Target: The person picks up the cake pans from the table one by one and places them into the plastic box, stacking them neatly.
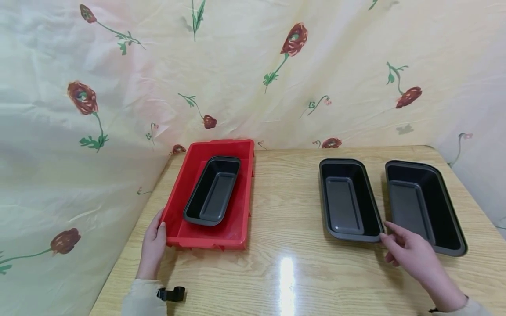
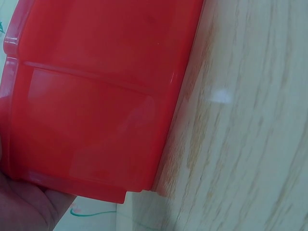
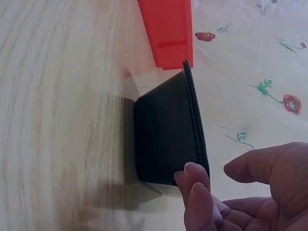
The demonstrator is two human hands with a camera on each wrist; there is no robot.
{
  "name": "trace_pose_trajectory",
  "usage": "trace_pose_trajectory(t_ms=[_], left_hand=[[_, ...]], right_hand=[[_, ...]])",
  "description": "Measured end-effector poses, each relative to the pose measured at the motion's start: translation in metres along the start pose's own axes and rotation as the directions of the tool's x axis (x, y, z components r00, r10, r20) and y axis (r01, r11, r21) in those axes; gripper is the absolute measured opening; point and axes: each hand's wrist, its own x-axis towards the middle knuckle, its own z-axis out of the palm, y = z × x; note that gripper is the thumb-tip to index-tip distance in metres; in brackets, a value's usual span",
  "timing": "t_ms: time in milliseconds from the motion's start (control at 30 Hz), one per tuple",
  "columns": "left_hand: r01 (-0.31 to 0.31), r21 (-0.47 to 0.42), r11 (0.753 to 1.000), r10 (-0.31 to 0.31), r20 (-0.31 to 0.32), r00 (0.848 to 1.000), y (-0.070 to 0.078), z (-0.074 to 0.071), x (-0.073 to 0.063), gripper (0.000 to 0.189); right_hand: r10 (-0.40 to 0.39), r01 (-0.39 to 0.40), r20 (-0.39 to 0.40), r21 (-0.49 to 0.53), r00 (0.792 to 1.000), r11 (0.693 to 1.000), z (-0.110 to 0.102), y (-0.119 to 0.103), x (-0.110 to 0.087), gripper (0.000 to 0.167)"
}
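Note:
At the left, my left hand (image 1: 154, 239) grips the red plastic tray (image 1: 246, 197) by its left side near the front corner; in the left wrist view its fingers curl at the tray's edge. One black loaf pan (image 1: 213, 197) lies inside the tray, slightly slanted. On the right, my right hand (image 1: 411, 252) is at the front right corner of a second loaf pan (image 1: 344, 206), fingertips right at the rim. The right wrist view has the thumb (image 3: 255, 166) held apart from that pan's rim.
A third black loaf pan (image 1: 409, 206) stands right of the second, partly behind my right hand. All stand on a wooden table (image 1: 292, 197) backed by a flower-patterned cloth (image 1: 237, 70). Bare wood lies between the tray and the second pan.

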Motion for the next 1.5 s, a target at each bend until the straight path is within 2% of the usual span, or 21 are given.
trace_pose_trajectory(t_ms=[433,900,1100,1233,1500], left_hand=[[0.001,-0.015,1.000,0.000,0.009,1.000,0.001,0.001,0.001,0.050],[-0.006,-0.015,1.000,0.006,0.002,1.000,0.000,0.000,0.002,0.051],[-0.013,-0.002,1.000,0.013,-0.007,1.000,0.000,0.001,0.002,0.051],[-0.014,-0.003,1.000,0.014,-0.008,1.000,0.000,0.001,0.001,0.050],[-0.016,-0.001,1.000,0.016,-0.004,1.000,0.000,0.000,0.000,0.050]], right_hand=[[0.013,-0.013,-0.016,0.016,1.000,1.000,0.011,0.000,0.005,0.062],[0.024,-0.008,-0.117,0.136,0.993,0.991,0.025,0.000,0.004,0.055],[0.060,-0.030,-0.123,0.232,0.991,0.972,0.027,0.000,0.006,0.051],[0.105,-0.072,-0.096,0.300,0.990,0.951,0.027,0.000,0.008,0.051],[0.143,-0.103,-0.089,0.353,0.986,0.930,0.027,-0.002,0.009,0.053]])
